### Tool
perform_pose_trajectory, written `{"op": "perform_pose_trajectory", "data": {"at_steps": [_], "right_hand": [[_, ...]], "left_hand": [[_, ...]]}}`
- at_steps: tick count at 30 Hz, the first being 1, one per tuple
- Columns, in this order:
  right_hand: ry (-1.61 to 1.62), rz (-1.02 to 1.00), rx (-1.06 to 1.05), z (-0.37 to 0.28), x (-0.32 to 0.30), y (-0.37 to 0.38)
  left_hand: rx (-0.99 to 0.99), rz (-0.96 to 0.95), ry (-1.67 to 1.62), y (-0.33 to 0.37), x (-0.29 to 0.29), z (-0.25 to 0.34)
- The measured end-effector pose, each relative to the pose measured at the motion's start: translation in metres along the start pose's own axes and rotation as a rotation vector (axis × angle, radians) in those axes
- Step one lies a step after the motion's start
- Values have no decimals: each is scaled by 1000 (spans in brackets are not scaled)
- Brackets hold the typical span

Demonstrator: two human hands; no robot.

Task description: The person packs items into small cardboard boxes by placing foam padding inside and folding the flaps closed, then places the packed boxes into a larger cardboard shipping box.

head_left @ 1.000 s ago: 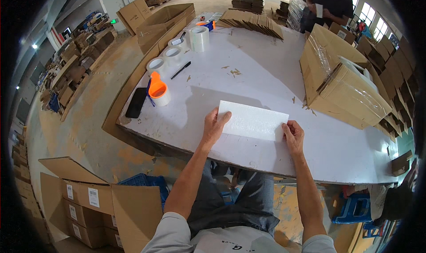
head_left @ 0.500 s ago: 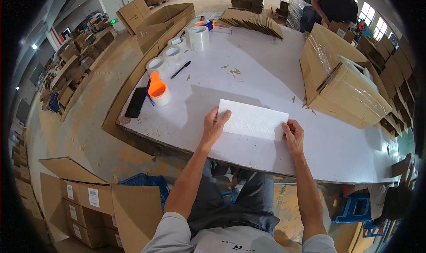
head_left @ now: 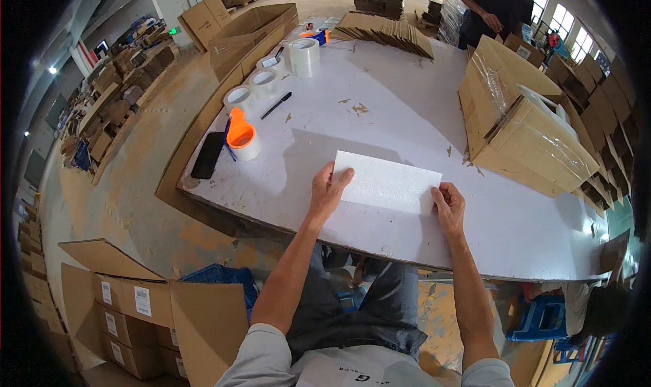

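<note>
A flat white rectangular foam sheet (head_left: 388,182) is held over the near part of the white table (head_left: 407,109). My left hand (head_left: 329,189) grips its left end, thumb on top and fingers behind. At the other end, my right hand (head_left: 449,206) pinches the lower right corner between thumb and fingers. The sheet tilts slightly down to the right, and its shadow falls on the table behind it. Fingertips beneath the sheet are hidden.
An orange tape dispenser (head_left: 241,137), a black phone (head_left: 208,156), a pen (head_left: 276,106) and several clear tape rolls (head_left: 304,58) line the left side. A large carton (head_left: 522,115) stands at right, flattened cardboard (head_left: 383,33) at back. An open box (head_left: 135,312) sits lower left. Another person (head_left: 495,14) stands beyond.
My hands and the white foam sheet stay almost still. The person at the far right has straightened and shifted a little, with an arm in a different place.
</note>
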State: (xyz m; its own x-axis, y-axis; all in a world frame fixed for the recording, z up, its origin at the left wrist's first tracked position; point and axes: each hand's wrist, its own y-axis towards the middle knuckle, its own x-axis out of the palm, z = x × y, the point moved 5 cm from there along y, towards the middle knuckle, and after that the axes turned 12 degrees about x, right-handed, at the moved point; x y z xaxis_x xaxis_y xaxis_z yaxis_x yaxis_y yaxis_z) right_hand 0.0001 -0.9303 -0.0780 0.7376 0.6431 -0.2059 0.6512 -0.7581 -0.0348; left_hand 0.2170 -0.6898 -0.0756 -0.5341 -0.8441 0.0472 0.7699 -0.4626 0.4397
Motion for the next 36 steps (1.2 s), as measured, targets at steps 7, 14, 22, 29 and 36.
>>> {"op": "perform_pose_trajectory", "data": {"at_steps": [7, 14, 22, 29, 36], "right_hand": [[-6, 6, 11, 4, 0, 2], [7, 4, 14, -1, 1, 0], [15, -7, 29, -4, 3, -2], [21, -8, 28, 0, 2, 0], [-5, 4, 19, 0, 1, 1]], "left_hand": [[-3, -8, 25, 0, -2, -4], [-22, 1, -7, -1, -1, -2], [-37, 8, 2, -1, -2, -11], [-8, 18, -19, -1, -1, -10], [-34, 5, -9, -1, -1, -2]]}}
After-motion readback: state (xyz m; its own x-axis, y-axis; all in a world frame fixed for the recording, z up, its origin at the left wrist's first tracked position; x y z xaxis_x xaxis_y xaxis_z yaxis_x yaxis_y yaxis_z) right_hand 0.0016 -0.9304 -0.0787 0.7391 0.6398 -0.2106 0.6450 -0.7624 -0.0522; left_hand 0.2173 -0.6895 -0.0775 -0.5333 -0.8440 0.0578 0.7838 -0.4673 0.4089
